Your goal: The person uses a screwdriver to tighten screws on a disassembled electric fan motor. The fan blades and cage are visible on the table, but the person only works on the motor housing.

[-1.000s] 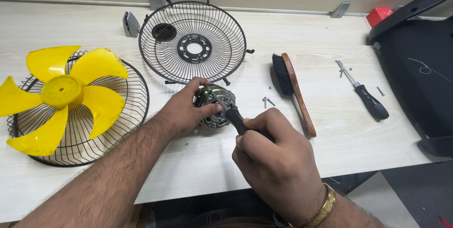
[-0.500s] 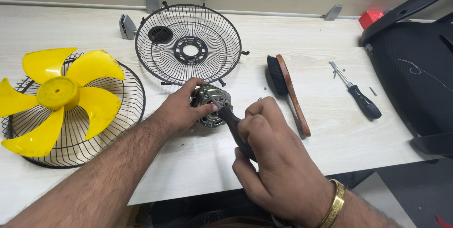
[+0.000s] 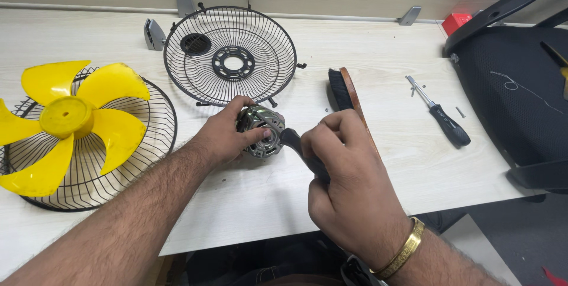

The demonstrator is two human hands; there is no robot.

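Now the left hand [image 3: 222, 138] cups the motor [image 3: 262, 131], the right hand [image 3: 343, 185] just beside.

A pale wood-grain desk [image 3: 384, 55] carries everything. The small metal fan motor [image 3: 261, 132] rests on it, right at the left grip. Just beyond that grip lies a round black wire guard [image 3: 231, 55] with a ringed hub, and past its far-left rim stand two small grey metal brackets [image 3: 154, 32]. Well to the left of the grip a second wire guard [image 3: 124, 161] lies flat, bearing a yellow five-bladed fan wheel [image 3: 65, 117]. Just right of the right grip lies a wooden-backed brush [image 3: 346, 93] with black bristles. Farther right lie a black-handled screwdriver [image 3: 444, 119] and a few loose screws [image 3: 460, 111].
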